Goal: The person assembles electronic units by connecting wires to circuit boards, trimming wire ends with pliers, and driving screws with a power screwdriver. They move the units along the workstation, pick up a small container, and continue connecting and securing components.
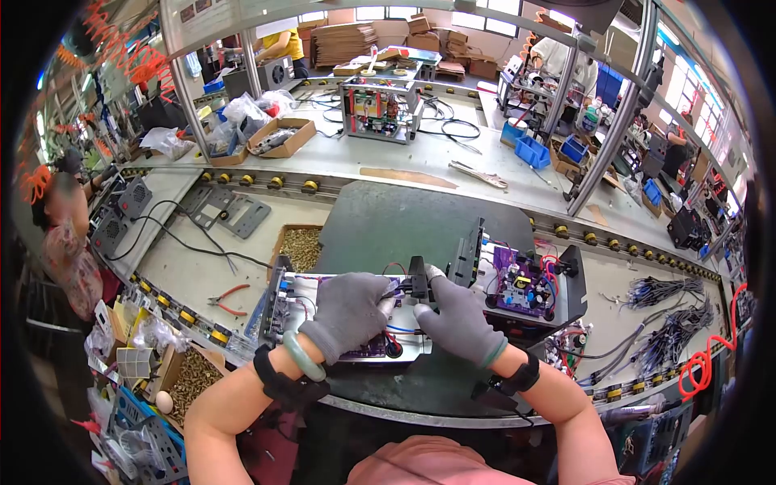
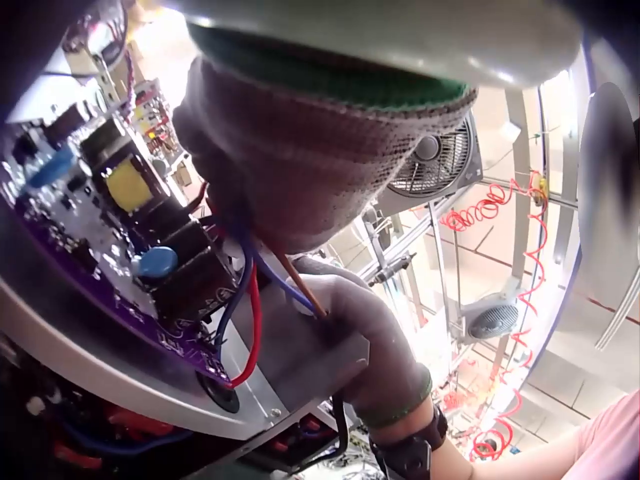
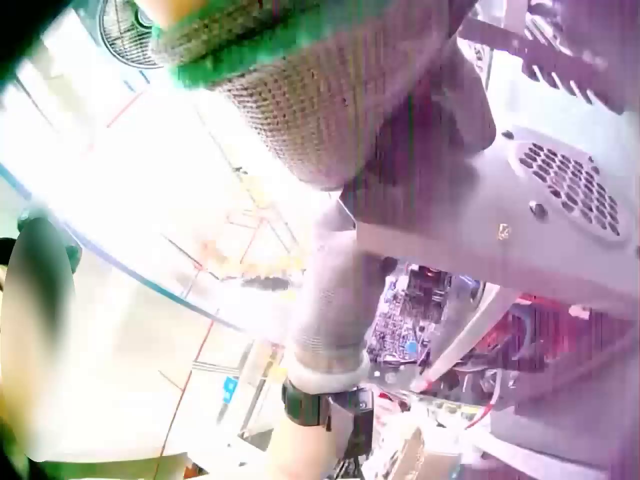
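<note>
Both hands wear grey knit gloves and meet at the near end of an opened electronic unit with a purple circuit board (image 2: 130,230). My left hand (image 1: 352,315) reaches over the board and pinches wires (image 2: 255,320), blue, red and brown, beside the black end panel (image 1: 417,279). From the other side, my right hand (image 1: 462,319) grips that panel with thumb and fingers at its edge. The right wrist view shows the panel's vent holes (image 3: 570,190) close up. Fingertips of the left hand are hidden behind its own glove.
A second opened unit (image 1: 525,283) stands just right of my right hand. Red-handled pliers (image 1: 229,301) and a box of small brass parts (image 1: 301,246) lie left. Bundled cables (image 1: 671,323) lie right. A roller track (image 1: 598,241) runs behind the green mat (image 1: 404,218).
</note>
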`<action>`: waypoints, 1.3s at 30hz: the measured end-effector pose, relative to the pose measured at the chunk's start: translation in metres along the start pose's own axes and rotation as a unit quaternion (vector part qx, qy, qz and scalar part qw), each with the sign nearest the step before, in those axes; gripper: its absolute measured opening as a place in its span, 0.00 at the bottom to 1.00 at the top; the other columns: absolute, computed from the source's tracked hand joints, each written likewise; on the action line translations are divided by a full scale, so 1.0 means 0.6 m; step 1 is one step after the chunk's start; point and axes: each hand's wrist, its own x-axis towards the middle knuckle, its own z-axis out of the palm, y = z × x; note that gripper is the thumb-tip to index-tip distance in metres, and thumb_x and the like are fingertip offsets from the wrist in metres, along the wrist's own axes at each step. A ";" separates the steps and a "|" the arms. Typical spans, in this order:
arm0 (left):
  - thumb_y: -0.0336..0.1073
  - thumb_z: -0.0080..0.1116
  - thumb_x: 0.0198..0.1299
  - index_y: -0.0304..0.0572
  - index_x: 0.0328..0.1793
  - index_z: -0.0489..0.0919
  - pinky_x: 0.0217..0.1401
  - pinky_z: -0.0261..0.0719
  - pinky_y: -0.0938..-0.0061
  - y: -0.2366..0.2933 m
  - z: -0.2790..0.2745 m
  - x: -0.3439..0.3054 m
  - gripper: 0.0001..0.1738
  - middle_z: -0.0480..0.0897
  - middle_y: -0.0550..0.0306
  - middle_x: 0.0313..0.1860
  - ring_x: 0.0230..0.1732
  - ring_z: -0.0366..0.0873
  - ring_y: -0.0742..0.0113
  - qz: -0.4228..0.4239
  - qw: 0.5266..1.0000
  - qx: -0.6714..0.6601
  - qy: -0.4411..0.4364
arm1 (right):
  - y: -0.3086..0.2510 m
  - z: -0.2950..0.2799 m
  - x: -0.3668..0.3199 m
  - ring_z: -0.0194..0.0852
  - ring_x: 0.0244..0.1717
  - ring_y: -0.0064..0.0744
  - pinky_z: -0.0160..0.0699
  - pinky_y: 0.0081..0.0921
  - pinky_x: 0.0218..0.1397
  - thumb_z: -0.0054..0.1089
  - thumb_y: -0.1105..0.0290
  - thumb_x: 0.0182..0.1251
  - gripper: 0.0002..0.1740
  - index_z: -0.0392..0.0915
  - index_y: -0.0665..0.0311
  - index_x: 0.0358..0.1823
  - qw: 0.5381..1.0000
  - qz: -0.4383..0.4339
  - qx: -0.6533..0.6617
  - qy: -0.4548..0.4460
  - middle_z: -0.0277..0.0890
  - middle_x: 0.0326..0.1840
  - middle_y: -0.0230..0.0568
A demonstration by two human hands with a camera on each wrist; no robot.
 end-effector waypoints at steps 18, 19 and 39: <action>0.39 0.64 0.54 0.45 0.32 0.81 0.36 0.80 0.57 0.038 0.001 0.012 0.07 0.82 0.52 0.28 0.34 0.85 0.51 -0.005 0.983 0.179 -0.029 | 0.013 -0.030 -0.007 0.83 0.45 0.57 0.81 0.44 0.47 0.61 0.58 0.66 0.30 0.71 0.73 0.62 0.989 -0.132 -0.020 0.055 0.82 0.47 0.55; 0.39 0.64 0.54 0.45 0.32 0.81 0.36 0.80 0.57 0.043 -0.002 0.011 0.07 0.82 0.52 0.28 0.34 0.85 0.51 -0.005 0.983 0.180 -0.028 | 0.009 -0.035 -0.006 0.84 0.42 0.51 0.81 0.41 0.45 0.62 0.61 0.65 0.19 0.79 0.64 0.53 0.978 -0.166 0.032 0.121 0.83 0.43 0.43; 0.32 0.66 0.49 0.45 0.34 0.87 0.41 0.72 0.60 0.014 -0.008 -0.007 0.05 0.81 0.55 0.29 0.34 0.79 0.53 0.070 0.992 0.035 0.094 | 0.008 0.007 0.006 0.80 0.52 0.47 0.78 0.40 0.52 0.67 0.66 0.58 0.31 0.71 0.63 0.64 0.973 -0.136 0.067 0.177 0.76 0.56 0.47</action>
